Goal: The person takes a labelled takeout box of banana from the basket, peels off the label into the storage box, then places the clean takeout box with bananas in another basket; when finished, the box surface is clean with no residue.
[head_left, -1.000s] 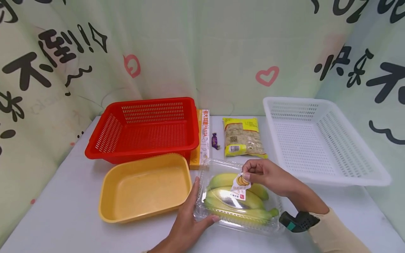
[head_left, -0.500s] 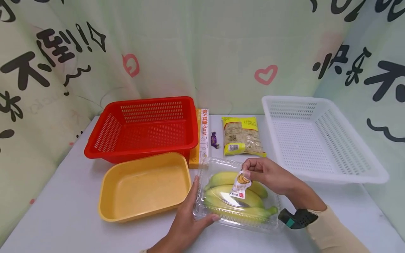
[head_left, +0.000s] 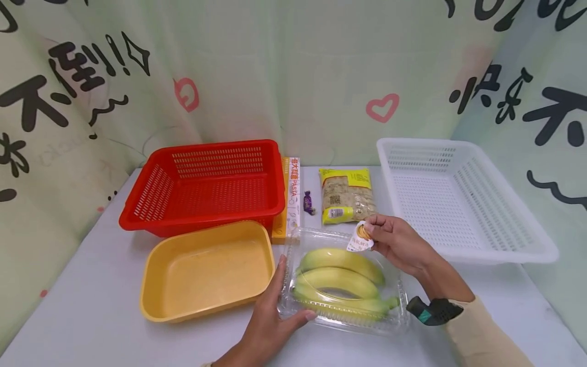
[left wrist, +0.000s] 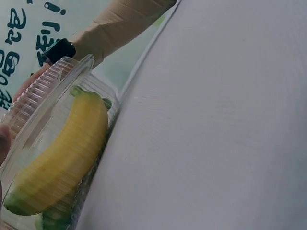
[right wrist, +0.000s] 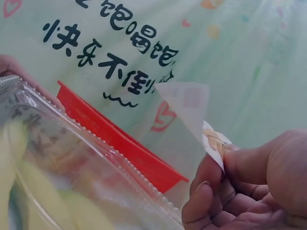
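Note:
In the head view, a clear plastic clamshell container (head_left: 390, 311) holds several yellow-green bananas (head_left: 339, 283). My left hand (head_left: 275, 316) rests against its near left corner, index finger straight along the left side and thumb lying on the front rim. My right hand (head_left: 399, 242) pinches a white banana sticker (head_left: 359, 239) between thumb and forefinger, held over the far right part of the lid. From the right wrist view the sticker (right wrist: 189, 108) stands up off the lid, its paper tip bent. A banana (left wrist: 67, 153) shows through the container wall in the left wrist view.
A red basket (head_left: 202, 221) and a yellow tub (head_left: 206, 306) stand at the left. Behind the container lie a pasta box (head_left: 293, 199), a purple-wrapped candy (head_left: 308, 203) and a yellow bag of grain-like food (head_left: 346, 199). A white basket (head_left: 495, 252) occupies the right.
The sticker has come off the lid, and my right hand has lifted it up and to the right. My left hand keeps its place at the container's corner.

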Demonstrator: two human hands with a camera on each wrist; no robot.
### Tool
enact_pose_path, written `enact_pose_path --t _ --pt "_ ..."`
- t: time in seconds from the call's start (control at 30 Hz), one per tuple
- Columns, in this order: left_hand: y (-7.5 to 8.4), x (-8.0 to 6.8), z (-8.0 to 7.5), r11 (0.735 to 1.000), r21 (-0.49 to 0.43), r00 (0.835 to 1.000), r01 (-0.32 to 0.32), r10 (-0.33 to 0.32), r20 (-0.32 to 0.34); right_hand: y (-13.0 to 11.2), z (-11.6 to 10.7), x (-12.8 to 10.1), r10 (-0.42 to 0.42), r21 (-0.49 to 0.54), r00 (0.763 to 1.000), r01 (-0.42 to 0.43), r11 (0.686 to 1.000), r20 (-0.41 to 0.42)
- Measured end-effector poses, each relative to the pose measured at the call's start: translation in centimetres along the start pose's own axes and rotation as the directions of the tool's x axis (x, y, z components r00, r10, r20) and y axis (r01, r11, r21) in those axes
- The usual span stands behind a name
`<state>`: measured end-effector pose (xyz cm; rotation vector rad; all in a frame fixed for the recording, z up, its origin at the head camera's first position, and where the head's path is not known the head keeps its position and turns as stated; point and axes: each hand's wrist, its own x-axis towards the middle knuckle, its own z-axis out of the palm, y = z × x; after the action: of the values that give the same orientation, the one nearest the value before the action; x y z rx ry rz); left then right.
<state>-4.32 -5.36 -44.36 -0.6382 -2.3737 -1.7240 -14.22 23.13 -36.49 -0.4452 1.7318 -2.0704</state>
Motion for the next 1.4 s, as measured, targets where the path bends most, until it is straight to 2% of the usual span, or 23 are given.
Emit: enact_pose_path --t 0.1,0.23,0.5,0.7,1.03,1.27,1.4 --pt "0.0 0.0 0.0 1.0 -0.005 1.0 -0.012 0.012 -0.008 -0.2 -0.1 0.1 0.016 0.009 1.0 -0.016 1.0 -0.022" --pt "0.0 0.1 0.0 1.0 -0.01 1.0 0.01 -0.01 -0.002 -0.2 0.0 0.1 0.029 -0.003 0.999 -0.029 1.0 -0.028" --pt "0.5 0.1 -0.1 0.999 0.008 0.999 0.047 -0.047 0.01 -0.4 0.4 0.0 -0.011 -0.09 1.0 0.009 0.996 -0.026" --pt "1.1 -0.2 0.0 0.998 0.016 0.998 0.056 -0.056 0.007 -0.5 0.5 0.3 0.021 -0.135 0.997 -0.031 0.99 -0.076" --pt "2.1 -0.5 -0.1 0.991 0.1 0.996 0.086 -0.088 0.021 -0.9 0.8 0.6 0.042 -0.184 0.98 -0.079 0.98 -0.196" --pt "2.8 -0.8 -0.5 0.977 0.198 0.996 0.083 -0.09 0.027 -1.4 1.5 1.0 0.04 -0.3 0.973 -0.109 0.948 -0.229" --pt "3.2 -0.9 -1.1 0.982 0.176 0.997 0.07 -0.075 0.022 -1.7 2.1 1.6 0.043 -0.375 0.973 -0.129 0.918 -0.229"
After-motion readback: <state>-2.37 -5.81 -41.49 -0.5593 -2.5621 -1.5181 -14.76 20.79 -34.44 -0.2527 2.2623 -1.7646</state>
